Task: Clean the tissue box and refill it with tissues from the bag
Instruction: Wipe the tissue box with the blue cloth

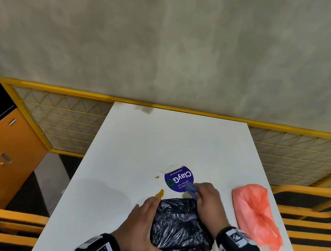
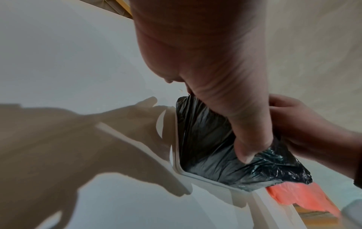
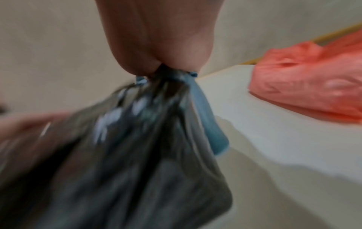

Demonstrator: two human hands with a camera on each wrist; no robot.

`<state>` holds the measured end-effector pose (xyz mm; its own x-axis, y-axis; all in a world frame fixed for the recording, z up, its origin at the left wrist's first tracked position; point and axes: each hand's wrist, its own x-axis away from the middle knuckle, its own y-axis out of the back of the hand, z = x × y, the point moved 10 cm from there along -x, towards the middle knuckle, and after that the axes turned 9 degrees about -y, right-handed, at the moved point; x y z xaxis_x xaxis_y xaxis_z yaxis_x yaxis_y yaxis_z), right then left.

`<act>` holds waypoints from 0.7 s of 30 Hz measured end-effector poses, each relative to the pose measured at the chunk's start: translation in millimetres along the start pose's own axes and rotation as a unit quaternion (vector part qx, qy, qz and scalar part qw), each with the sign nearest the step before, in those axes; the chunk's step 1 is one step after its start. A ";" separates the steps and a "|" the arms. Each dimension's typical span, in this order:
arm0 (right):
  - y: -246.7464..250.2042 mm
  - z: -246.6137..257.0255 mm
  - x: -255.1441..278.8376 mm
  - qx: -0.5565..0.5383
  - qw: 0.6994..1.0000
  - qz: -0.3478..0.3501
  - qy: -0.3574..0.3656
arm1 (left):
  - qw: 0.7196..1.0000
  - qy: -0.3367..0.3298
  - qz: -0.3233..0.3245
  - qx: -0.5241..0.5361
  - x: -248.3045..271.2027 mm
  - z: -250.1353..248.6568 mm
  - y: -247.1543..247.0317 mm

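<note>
Two bags on the tabletop (image 1: 137, 138): black bag (image 1: 180, 226) near the front edge, between both hands; pink bag (image 1: 254, 210) lying well apart to the right, untouched. Long axis of the black bag running away from the body, gathered neck at the far end. Right hand (image 1: 207, 202) there, pinching that neck together with a blue cloth (image 1: 192, 189), fingers curled tight. Left hand (image 1: 143, 225) flat along the bag's left flank, fingers fairly straight, thumb pressed into the plastic at the near corner. Possibly the tissue box inside the black wrap, though not visible through it. Next move probably a pull at the far end, so right hand better placed, left only steadying. Purple sticker (image 1: 178, 178) just beyond.
</note>
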<state>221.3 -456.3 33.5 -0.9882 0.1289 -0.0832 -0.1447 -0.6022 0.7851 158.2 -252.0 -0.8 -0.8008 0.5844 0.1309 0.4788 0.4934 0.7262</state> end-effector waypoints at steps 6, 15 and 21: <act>49.3 21.8 33.6 -0.050 0.993 -0.004 0.103 | 1.000 -0.017 0.005 -0.010 -0.7 -1.7 3.3; -5.4 15.9 89.1 0.090 0.972 0.066 0.209 | 1.000 -0.025 -0.006 0.001 -4.4 1.3 -2.4; -11.5 14.9 51.8 0.072 0.990 0.033 0.120 | 0.999 -0.022 -0.028 0.008 -7.0 3.7 -2.2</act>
<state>172.6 -431.0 29.3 -0.9814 -0.1071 -0.1591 -0.0887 -0.4821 0.8716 164.0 -254.8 -5.8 -0.8104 0.5829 0.0596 0.4393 0.5371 0.7201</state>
